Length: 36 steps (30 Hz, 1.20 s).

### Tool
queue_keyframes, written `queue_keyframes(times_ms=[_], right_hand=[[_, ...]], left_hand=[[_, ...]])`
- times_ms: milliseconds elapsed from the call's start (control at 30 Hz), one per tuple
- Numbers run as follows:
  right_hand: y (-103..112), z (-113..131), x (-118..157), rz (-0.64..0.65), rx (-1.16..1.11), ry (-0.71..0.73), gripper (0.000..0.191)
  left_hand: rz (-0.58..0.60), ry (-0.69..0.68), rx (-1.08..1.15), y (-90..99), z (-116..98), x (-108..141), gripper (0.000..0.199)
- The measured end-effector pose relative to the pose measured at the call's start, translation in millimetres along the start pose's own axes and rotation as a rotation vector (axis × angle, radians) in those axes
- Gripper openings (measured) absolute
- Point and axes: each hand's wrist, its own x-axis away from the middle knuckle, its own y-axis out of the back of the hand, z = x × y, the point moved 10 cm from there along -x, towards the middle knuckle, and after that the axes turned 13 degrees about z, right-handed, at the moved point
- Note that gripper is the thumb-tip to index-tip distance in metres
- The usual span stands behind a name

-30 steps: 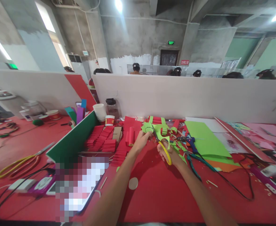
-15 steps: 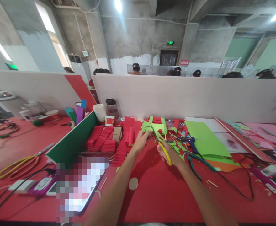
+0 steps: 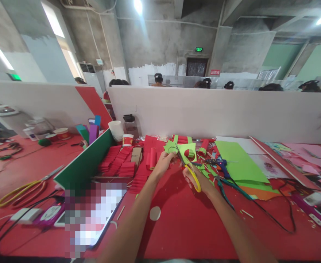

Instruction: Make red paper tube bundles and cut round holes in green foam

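Note:
My left hand (image 3: 163, 163) pinches a light green paper piece (image 3: 171, 147) near the middle of the table. In my right hand (image 3: 195, 175) are yellow-handled scissors (image 3: 193, 177), their blades pointing up and left at the green paper. Just right of the blades lies a green sheet with a round hole (image 3: 191, 150). Behind it are red rolls (image 3: 182, 139) with green strips around them. A red roll (image 3: 152, 159) stands beside my left hand.
A red table (image 3: 177, 233) bears a white disc (image 3: 155, 213), a phone (image 3: 105, 215), pliers (image 3: 224, 193), green sheets (image 3: 239, 160) and stacked red strips (image 3: 113, 160). Larger scissors (image 3: 26, 193) lie left, beyond a green board (image 3: 86, 160). A white partition (image 3: 204, 113) stands behind.
The green sheet with the hole has shifted and turned, showing more of its square outline right of the scissors. My right hand and the scissors have moved very slightly.

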Motion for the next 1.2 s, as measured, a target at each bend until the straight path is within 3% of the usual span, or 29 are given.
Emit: queue_keyframes(times_ms=[467, 667, 833, 1000, 1200], right_hand=[[-10.1, 1.7, -1.9, 0.108, -0.173, 0.008, 0.055], [-4.8, -0.5, -2.7, 0.063, -0.107, 0.005, 0.054], [-4.8, 13.2, -0.1, 0.049, -0.124, 0.051, 0.049], [-15.0, 14.8, 0.5, 0.132, -0.278, 0.046, 0.043], [-14.3, 23.0, 0.3, 0.136, -0.372, 0.120, 0.038]], left_hand=[[-0.002, -0.007, -0.088, 1.7, -1.1, 0.5, 0.036], [0.011, -0.011, -0.181, -1.5, -5.4, 1.2, 0.037], [0.018, -0.005, -0.140, -0.8, -1.1, 0.4, 0.035], [-0.051, -0.014, -0.074, 5.5, -2.6, 1.0, 0.034], [-0.118, -0.039, -0.027, 9.5, -9.6, 4.2, 0.031]])
